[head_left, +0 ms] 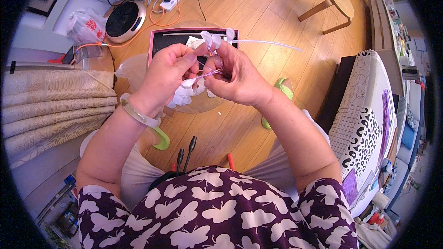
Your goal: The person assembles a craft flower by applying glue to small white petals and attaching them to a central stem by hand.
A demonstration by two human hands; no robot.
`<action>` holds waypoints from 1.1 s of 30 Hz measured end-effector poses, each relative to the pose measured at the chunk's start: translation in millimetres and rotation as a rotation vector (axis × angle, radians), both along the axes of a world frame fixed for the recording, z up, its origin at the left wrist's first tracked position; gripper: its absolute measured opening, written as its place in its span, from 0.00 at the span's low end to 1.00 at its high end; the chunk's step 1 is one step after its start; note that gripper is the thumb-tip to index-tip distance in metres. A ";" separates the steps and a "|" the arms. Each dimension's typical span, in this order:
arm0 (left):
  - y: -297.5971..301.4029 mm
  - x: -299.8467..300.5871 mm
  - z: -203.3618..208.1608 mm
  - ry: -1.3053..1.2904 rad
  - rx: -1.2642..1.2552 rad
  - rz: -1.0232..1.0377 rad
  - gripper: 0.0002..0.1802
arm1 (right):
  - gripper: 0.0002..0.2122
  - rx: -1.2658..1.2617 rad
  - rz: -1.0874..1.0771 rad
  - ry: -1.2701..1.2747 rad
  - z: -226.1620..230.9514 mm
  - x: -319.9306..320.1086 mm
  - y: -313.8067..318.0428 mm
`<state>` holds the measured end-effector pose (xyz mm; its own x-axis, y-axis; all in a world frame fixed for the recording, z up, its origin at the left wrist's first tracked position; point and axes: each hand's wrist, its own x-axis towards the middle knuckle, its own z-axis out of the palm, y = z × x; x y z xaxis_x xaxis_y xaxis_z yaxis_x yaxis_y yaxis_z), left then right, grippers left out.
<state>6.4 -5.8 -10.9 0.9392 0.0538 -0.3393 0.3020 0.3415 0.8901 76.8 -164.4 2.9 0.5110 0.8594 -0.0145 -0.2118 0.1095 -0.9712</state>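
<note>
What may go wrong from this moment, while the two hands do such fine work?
The thin, shiny purple strands at the right hand might tangle or slip from its grip, as the left hand works very close. The white petal-shaped pieces below could scatter if bumped. The thin whitish rod, jutting past the pink-rimmed black box, might get knocked.

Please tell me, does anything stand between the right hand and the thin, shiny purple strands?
Nothing visible does: the bare right hand pinches the thin, shiny purple strands directly. The black rectangular box with a pink rim lies beneath, not between.
</note>
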 end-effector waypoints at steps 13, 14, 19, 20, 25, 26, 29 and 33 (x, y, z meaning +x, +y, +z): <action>1.4 -2.2 6.5 0.023 -0.093 0.059 0.07 | 0.08 -0.049 -0.181 0.163 -5.6 0.1 4.2; 1.2 -2.1 7.4 0.022 -0.092 0.059 0.07 | 0.07 -0.081 -0.223 0.179 -6.3 0.5 4.4; -1.4 -1.9 8.6 -0.111 0.070 0.049 0.06 | 0.06 -0.070 -0.207 0.261 -15.4 5.0 2.8; -1.7 -2.1 8.0 -0.111 0.071 0.050 0.06 | 0.06 -0.070 -0.206 0.262 -13.9 4.8 2.8; -4.9 -4.4 8.2 -0.160 0.096 0.060 0.06 | 0.05 -0.023 -0.236 0.194 -19.8 2.7 8.1; -5.1 -4.5 8.2 -0.159 0.095 0.059 0.06 | 0.05 -0.024 -0.237 0.195 -20.0 2.9 7.6; -4.1 -5.0 8.4 -0.155 0.124 0.050 0.06 | 0.05 -0.091 -0.231 0.168 -16.5 3.2 8.5; -3.8 -4.9 5.7 -0.198 0.114 0.063 0.06 | 0.05 -0.082 -0.287 0.146 -16.5 4.3 5.2</action>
<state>1.5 -9.6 -5.2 0.9805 0.1413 -0.1368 0.0987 0.2483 0.9636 81.1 -159.2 -13.7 0.7194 0.6738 -0.1684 -0.3210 0.1076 -0.9410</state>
